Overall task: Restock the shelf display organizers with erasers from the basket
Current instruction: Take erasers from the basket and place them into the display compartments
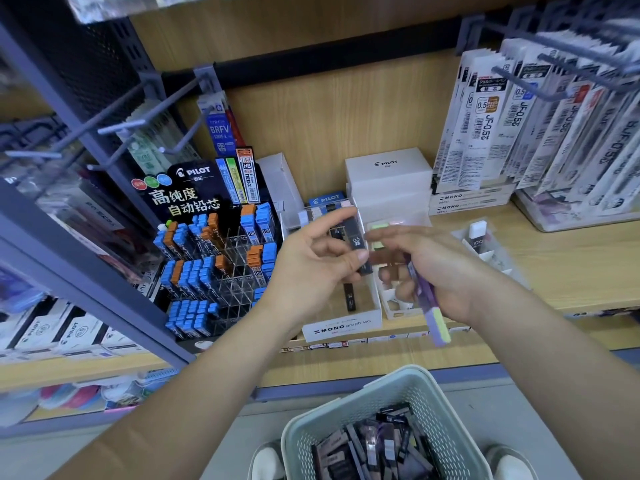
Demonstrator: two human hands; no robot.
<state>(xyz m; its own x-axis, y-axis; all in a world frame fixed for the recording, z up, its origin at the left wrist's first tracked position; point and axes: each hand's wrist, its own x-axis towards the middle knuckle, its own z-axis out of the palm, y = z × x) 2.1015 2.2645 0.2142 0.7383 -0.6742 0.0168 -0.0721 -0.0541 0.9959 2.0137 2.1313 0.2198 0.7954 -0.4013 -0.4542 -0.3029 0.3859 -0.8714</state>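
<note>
Left grip (pixel 311 261): your arm extended over the white organizer box (pixel 341 327) on the shelf (pixel 561 268), thumb and fingers pinching a black case (pixel 358 244). Right grip (pixel 440 271): close beside it, blurred, curled round purple and green packs (pixel 431 306). Basket (pixel 346 403): below, holding more dark cases (pixel 381 445).

The right hand (pixel 446 271) is smeared by motion blur, and the purple-and-yellow pack (pixel 436 317) gripped in it cannot be read. The black case (pixel 356 237) pinched in the left hand (pixel 304 268) is partly covered by the thumb. The MONO box (pixel 341 329) is half hidden behind both hands. The basket (pixel 346 407) is cut off at the bottom edge, its dark contents blurred.
</note>
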